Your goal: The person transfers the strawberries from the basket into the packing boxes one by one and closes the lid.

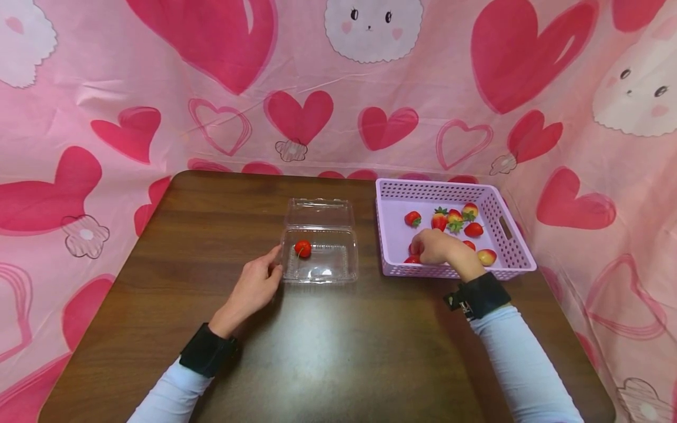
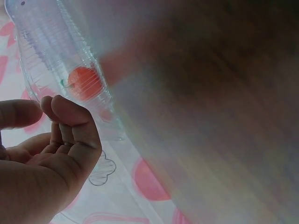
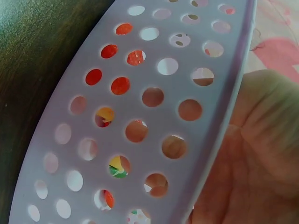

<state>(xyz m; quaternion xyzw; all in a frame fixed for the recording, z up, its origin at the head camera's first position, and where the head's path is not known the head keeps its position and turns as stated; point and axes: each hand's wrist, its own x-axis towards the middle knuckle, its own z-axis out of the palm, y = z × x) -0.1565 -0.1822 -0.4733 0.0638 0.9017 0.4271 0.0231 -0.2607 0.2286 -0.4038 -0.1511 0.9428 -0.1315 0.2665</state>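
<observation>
A clear plastic clamshell box lies with its lid folded back. Inside it is a round red fruit with a thin green stem. My left hand pinches the box's left rim between thumb and fingers, also visible in the left wrist view. Over at the right, my right hand reaches into a lilac basket, fingers bent down onto red fruit near the front wall. Its fingertips are hidden, so their hold cannot be told. Several strawberries lie about in the basket.
A yellow-and-red fruit lies in the basket's front right corner. Everything stands on a dark wooden table. Pink heart-patterned cloth hangs behind and at both sides. The basket's perforated wall fills much of the right wrist view.
</observation>
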